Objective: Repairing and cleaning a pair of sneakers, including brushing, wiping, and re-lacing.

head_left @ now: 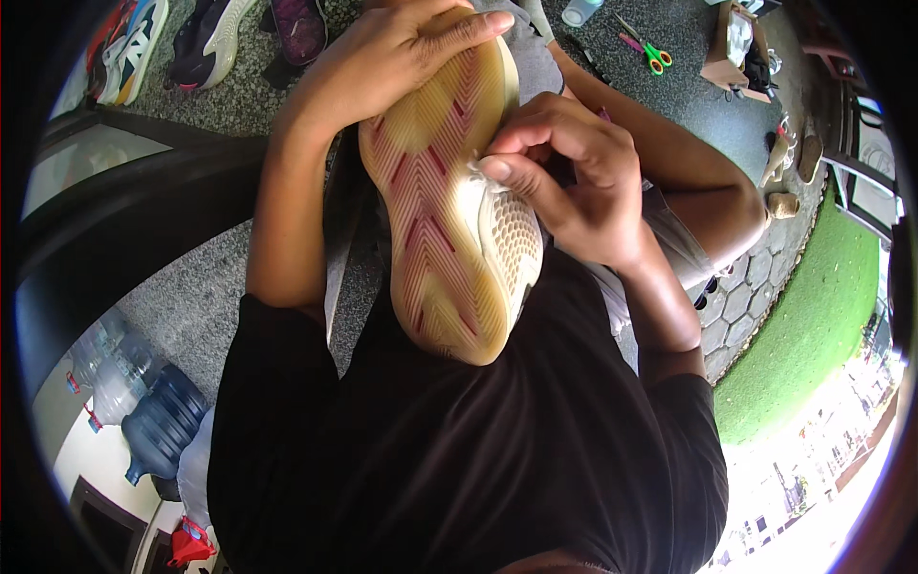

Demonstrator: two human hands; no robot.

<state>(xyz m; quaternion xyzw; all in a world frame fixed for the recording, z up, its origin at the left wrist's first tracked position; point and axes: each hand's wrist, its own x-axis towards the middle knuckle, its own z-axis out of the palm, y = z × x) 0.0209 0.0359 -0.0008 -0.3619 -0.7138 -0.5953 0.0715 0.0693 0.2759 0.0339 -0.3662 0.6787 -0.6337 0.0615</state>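
A shoe [435, 268] is held with its tan sole, patterned with red chevrons, facing me and one end near my chest. My left hand [387, 67] grips its upper end, fingers over the sole. My right hand [574, 182] is at the right side of the sole, thumb and index finger pinched at the white, honeycomb-textured midsole, where some small whitish bits show. What exactly lies between those fingertips is too small to make out.
Several shoes [206, 48] stand upper left. Green-handled scissors [656, 57], a cup [579, 11] and a cardboard box [722, 67] lie upper right. Water jugs [163, 421] are lower left. Sandals [811, 153] sit near green turf [794, 316] at right.
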